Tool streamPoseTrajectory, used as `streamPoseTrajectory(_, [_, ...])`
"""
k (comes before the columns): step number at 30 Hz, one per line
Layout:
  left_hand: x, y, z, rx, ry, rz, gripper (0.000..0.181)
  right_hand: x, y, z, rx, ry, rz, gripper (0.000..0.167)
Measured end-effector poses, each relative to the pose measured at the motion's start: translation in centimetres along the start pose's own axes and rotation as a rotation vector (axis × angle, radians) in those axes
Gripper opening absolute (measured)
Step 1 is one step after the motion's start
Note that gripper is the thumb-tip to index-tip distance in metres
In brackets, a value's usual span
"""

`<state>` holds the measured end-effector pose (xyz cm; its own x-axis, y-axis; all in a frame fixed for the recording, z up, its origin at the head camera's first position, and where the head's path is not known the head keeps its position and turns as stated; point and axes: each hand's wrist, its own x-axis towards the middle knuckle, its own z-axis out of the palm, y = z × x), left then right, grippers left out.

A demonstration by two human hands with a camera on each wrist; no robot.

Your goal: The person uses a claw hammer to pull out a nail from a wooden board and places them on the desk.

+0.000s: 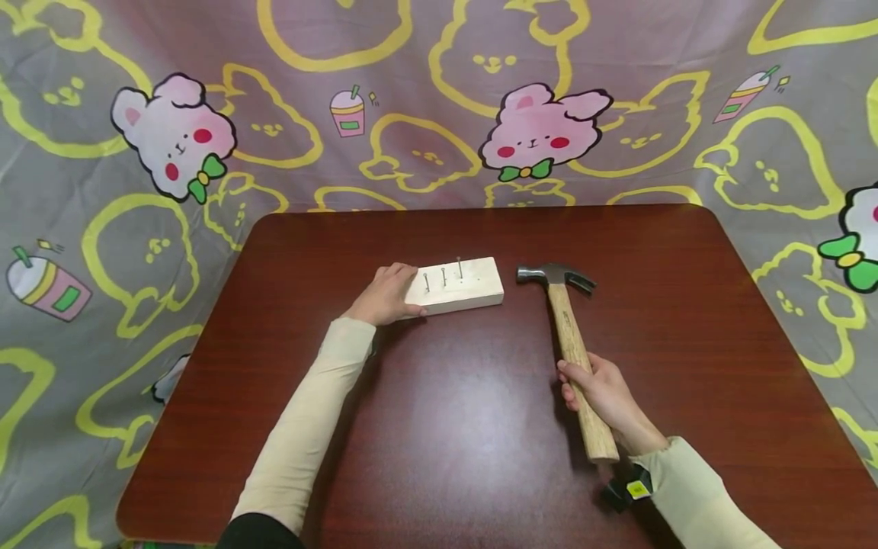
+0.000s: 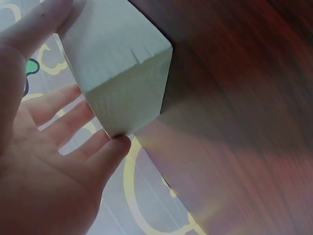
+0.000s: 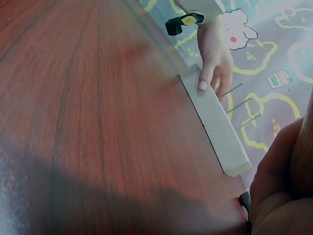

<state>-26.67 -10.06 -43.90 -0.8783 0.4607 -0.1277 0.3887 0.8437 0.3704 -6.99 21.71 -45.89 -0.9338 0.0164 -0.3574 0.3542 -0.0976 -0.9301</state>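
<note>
A pale wooden block (image 1: 480,288) lies on the table with three nails (image 1: 443,277) standing upright in its top. Gripping its left end is my left hand (image 1: 386,296), thumb along the near side and fingers toward the far side. The left wrist view shows the bare end of the block (image 2: 129,93) between thumb and fingers (image 2: 63,122). My right hand (image 1: 607,393) holds a claw hammer (image 1: 566,328) by the lower part of its wooden handle. The metal head (image 1: 552,274) is right of the block, apart from it, claw pointing right. In the right wrist view, my hand (image 3: 279,200) hides most of the hammer.
The dark red-brown table (image 1: 446,427) has rounded corners. A grey curtain (image 1: 411,99) with cartoon rabbits and yellow outlines hangs behind the table and along both sides. A black wrist device (image 1: 627,488) with a yellow label sits at my right cuff.
</note>
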Motion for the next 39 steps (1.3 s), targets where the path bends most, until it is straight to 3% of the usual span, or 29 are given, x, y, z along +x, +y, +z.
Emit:
streamPoseTrajectory(9, [-0.1, -0.1, -0.1, -0.017, -0.013, 0.013, 0.092, -0.2, -0.3, -0.3, -0.036, -0.006, -0.076, 0.017])
streamPoseTrajectory(15, [-0.3, -0.4, -0.1, -0.046, -0.027, 0.022, 0.093, -0.3, -1.9, -0.3, -0.033, 0.023, -0.130, 0.016])
streamPoseTrajectory(22, [-0.7, -0.5, -0.3, -0.036, -0.034, 0.028, 0.091, -1.1, -3.9, -0.3, 0.012, -0.009, -0.219, 0.013])
streamPoseTrajectory(26, [-0.9, -0.4, -0.8, -0.036, 0.003, 0.029, 0.089, -1.7, -4.6, -0.2, 0.051, -0.032, -0.267, 0.005])
streamPoseTrajectory(28, [-1.2, 0.0, -1.2, -0.077, 0.028, 0.007, 0.087, -1.9, -4.9, -0.1, 0.064, -0.035, -0.283, 0.003])
streamPoseTrajectory(31, [-1.4, 1.0, -2.1, -0.215, 0.097, -0.047, 0.076, -2.2, -5.4, 0.1, 0.068, -0.027, -0.283, 0.004])
streamPoseTrajectory(34, [-1.5, 2.7, -3.1, -0.458, 0.192, -0.089, 0.059, -2.4, -5.8, 0.3, 0.069, -0.018, -0.285, 0.005])
streamPoseTrajectory(36, [-1.4, 4.1, -3.7, -0.701, 0.231, -0.108, 0.050, -2.5, -6.0, 0.5, 0.075, -0.014, -0.287, 0.003])
streamPoseTrajectory(39, [-1.3, 6.3, -4.3, -1.183, 0.170, -0.121, 0.044, -2.6, -6.2, 0.7, 0.080, -0.006, -0.294, 0.002])
